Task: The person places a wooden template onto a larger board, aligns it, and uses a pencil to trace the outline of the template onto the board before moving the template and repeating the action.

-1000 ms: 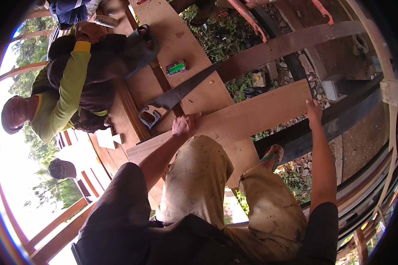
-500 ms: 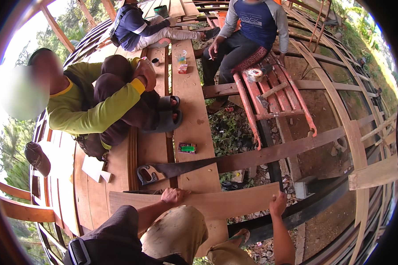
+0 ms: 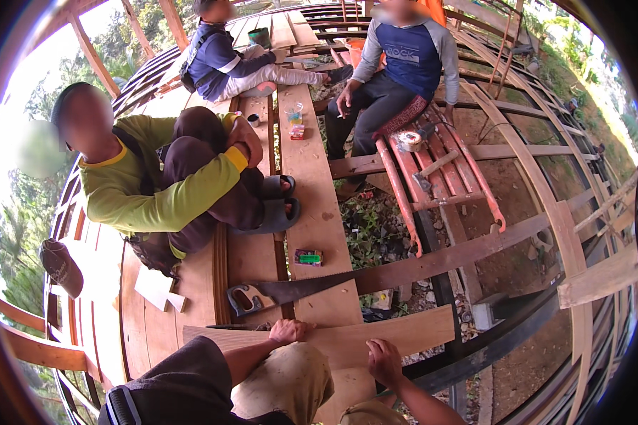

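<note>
A wooden plank (image 3: 415,331) lies crosswise in front of my knees, its right end reaching out over the gap between the boards. My left hand (image 3: 290,331) is closed on the plank, left of its middle. Over the plank's near edge, right of the middle, is my right hand (image 3: 385,361). Its fingers are curled together in a pinch; whatever they may hold is too small to make out. Just beyond the plank rests a handsaw (image 3: 301,288), handle to the left, blade pointing right.
A small pack with a green lighter (image 3: 309,258) lies on the boards. To the left sits a person in a yellow-green top (image 3: 170,205); two others sit farther back. A hammer (image 3: 432,168) lies on an orange metal frame (image 3: 450,202). Open gaps show ground below.
My right hand has left the plank's right end and moved left to the plank's near edge. My left hand stays on the plank. The view has shifted slightly.
</note>
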Demonstrator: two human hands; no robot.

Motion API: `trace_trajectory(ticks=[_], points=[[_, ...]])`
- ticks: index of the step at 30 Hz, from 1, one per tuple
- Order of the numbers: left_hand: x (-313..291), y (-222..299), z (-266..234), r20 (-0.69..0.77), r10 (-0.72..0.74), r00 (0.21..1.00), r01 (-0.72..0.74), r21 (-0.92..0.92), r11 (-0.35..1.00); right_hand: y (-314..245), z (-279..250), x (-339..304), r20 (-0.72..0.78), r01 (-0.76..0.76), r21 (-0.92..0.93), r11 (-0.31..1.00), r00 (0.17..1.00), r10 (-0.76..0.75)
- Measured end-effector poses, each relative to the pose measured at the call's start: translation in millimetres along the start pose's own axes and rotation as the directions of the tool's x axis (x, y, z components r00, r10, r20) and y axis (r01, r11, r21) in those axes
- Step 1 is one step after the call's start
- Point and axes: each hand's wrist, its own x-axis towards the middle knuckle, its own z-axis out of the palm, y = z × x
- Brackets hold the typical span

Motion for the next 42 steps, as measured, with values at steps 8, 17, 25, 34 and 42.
trace_trajectory(ticks=[8, 17, 25, 34, 42], points=[[10.9, 18.4, 7.5, 0.167, -0.086, 0.982, 0.089, -0.012, 0.996, 7.4, -3.4, -22.3, 0.047, 0.015, -0.194, 0.981, 0.999, -0.006], [7.1, 24.8, -39.5, 0.124, -0.124, 0.985, 0.122, 0.023, 0.992, -75.6, 5.6, 98.3, 0.083, 0.095, 0.119, 0.988, 0.991, -0.106], [-8.7, 9.9, 7.6, -0.204, 0.09, 0.975, -0.119, -0.137, 0.983, -175.1, 178.4, 253.4, 0.297, 0.206, 0.477, 0.855, 0.877, -0.377], [9.4, -10.6, 36.2, 0.291, -0.107, 0.951, 0.114, -0.008, 0.993, -259.1, 266.4, 257.0, 0.534, 0.397, 0.057, 0.916, 0.763, -0.364], [-1.4, 32.9, 27.0, -0.546, 0.106, 0.831, 0.019, 0.218, 0.976, -256.0, 235.4, 272.0, 0.332, 0.202, 0.135, 0.97, 0.913, -0.237]])
